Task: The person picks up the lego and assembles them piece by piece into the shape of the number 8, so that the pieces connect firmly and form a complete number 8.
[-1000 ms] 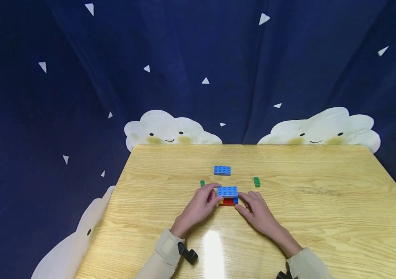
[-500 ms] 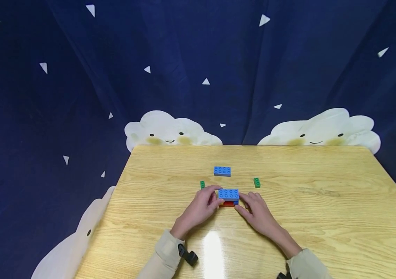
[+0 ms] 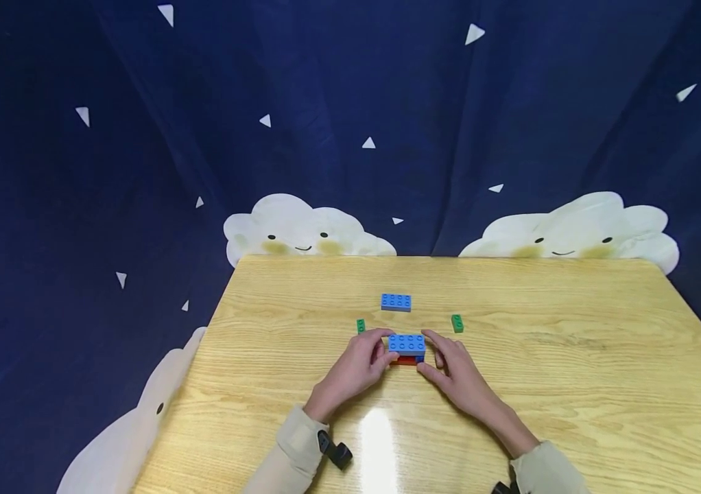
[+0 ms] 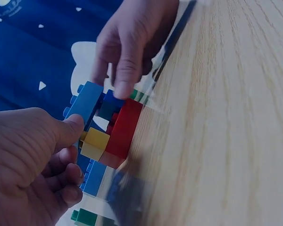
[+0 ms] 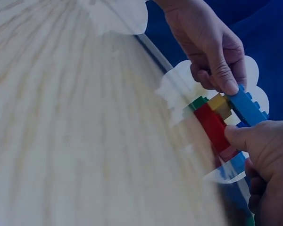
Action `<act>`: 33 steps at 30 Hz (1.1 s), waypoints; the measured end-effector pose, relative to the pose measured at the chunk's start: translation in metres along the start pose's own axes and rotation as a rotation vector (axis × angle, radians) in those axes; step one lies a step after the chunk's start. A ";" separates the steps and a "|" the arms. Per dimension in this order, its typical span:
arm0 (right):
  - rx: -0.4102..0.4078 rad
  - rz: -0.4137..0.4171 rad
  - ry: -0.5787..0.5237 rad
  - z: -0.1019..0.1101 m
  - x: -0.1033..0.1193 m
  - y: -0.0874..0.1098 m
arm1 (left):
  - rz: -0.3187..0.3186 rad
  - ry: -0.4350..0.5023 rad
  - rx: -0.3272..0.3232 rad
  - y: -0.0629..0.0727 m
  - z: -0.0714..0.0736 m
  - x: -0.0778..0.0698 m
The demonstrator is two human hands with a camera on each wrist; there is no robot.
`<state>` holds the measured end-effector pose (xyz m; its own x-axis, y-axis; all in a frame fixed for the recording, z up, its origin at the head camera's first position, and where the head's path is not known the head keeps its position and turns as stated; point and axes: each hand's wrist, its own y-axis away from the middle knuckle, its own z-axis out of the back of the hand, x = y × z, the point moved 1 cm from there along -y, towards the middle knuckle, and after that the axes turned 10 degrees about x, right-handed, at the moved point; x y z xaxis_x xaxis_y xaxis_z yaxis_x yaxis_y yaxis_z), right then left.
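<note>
My left hand (image 3: 355, 365) pinches a light blue eight-stud brick (image 3: 407, 344) between thumb and fingers. That brick lies over a yellow brick (image 4: 95, 144) and a dark blue brick (image 4: 108, 109), both standing on a long red brick (image 4: 125, 124). In the left wrist view a yellow stud shows in the narrow gap under the light blue brick. At the stack's right end, my right hand (image 3: 460, 376) has its thumb against the near side, by the dark blue and red bricks. Its index fingertip is at the far right corner of the light blue brick.
Behind the stack lies another light blue brick (image 3: 396, 303) on the wooden table (image 3: 573, 384). Small green bricks lie to the left (image 3: 360, 326) and right, the right green brick (image 3: 457, 324) farther out. A dark blue curtain (image 3: 338, 82) with clouds hangs beyond the table's far edge.
The light blue brick has come down closer over the yellow and dark blue bricks with my left hand. My right index finger has moved up and back; the right thumb stays at the near side.
</note>
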<state>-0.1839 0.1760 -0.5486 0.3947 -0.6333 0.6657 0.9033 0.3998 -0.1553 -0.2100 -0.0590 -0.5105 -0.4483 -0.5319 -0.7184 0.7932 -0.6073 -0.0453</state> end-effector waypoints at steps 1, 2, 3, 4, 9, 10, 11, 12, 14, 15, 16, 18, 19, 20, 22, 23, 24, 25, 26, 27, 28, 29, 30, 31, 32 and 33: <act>0.000 -0.003 -0.018 0.002 0.001 0.000 | 0.000 -0.002 0.001 0.000 0.000 0.000; -0.001 -0.004 -0.032 0.004 0.002 -0.001 | 0.000 -0.004 0.001 0.000 0.000 0.000; -0.005 -0.002 -0.041 0.006 0.003 -0.001 | 0.000 -0.004 0.001 0.000 -0.001 0.000; -0.011 0.004 -0.047 0.007 0.004 -0.002 | -0.001 -0.004 0.001 0.000 -0.001 0.000; -0.032 0.042 -0.033 0.012 0.010 -0.007 | -0.008 -0.005 -0.001 0.000 -0.001 0.001; -0.032 0.048 -0.031 0.013 0.010 -0.007 | -0.008 -0.005 -0.002 0.000 -0.001 0.001; -0.033 0.053 -0.024 0.012 0.010 -0.008 | -0.007 -0.006 -0.002 0.000 -0.001 0.001; -0.034 0.057 -0.018 0.012 0.011 -0.009 | -0.006 -0.006 -0.002 -0.001 -0.001 0.001; -0.033 0.057 -0.015 0.012 0.011 -0.010 | -0.003 -0.004 -0.003 -0.001 -0.002 0.002; -0.031 0.053 -0.012 0.011 0.011 -0.011 | -0.001 -0.004 -0.002 -0.001 -0.002 0.002; -0.032 0.050 -0.011 0.011 0.011 -0.011 | 0.001 -0.004 -0.002 -0.001 -0.002 0.002; -0.031 0.043 -0.008 0.011 0.010 -0.011 | 0.003 -0.004 -0.002 -0.001 -0.002 0.002; -0.031 0.040 -0.008 0.011 0.010 -0.011 | 0.004 -0.005 -0.003 -0.001 -0.002 0.002; -0.031 0.039 -0.007 0.011 0.009 -0.011 | 0.004 -0.006 -0.003 -0.001 -0.002 0.002; -0.034 0.042 -0.005 0.010 0.009 -0.011 | 0.003 -0.007 -0.005 -0.002 -0.001 0.002; -0.034 0.043 -0.004 0.010 0.008 -0.011 | 0.002 -0.007 -0.006 -0.002 -0.001 0.002; -0.036 0.048 -0.003 0.010 0.008 -0.011 | 0.002 -0.007 -0.007 -0.002 -0.001 0.002; -0.037 0.051 -0.002 0.010 0.008 -0.011 | 0.001 -0.008 -0.007 -0.002 -0.001 0.002; -0.038 0.055 -0.001 0.010 0.007 -0.011 | 0.001 -0.008 -0.008 -0.002 -0.001 0.002; -0.040 0.059 0.001 0.010 0.007 -0.011 | -0.001 -0.009 -0.009 -0.002 -0.002 0.002; -0.042 0.063 0.002 0.010 0.007 -0.011 | -0.003 -0.011 -0.011 -0.002 -0.002 0.002; -0.044 0.069 0.006 0.010 0.007 -0.011 | -0.005 -0.015 -0.014 -0.002 -0.002 0.002; -0.048 0.074 0.010 0.010 0.006 -0.011 | -0.007 -0.021 -0.017 -0.002 -0.002 0.003; -0.051 0.079 0.015 0.010 0.006 -0.011 | -0.010 -0.026 -0.020 -0.002 -0.002 0.003; -0.055 0.085 0.020 0.010 0.006 -0.010 | -0.012 -0.032 -0.022 -0.001 -0.002 0.003; -0.060 0.090 0.026 0.009 0.006 -0.010 | -0.014 -0.039 -0.025 -0.001 -0.002 0.003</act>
<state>-0.1922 0.1741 -0.5360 0.4785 -0.6140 0.6278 0.8720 0.4163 -0.2574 -0.2111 -0.0583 -0.5140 -0.4743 -0.5465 -0.6902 0.7969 -0.5997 -0.0728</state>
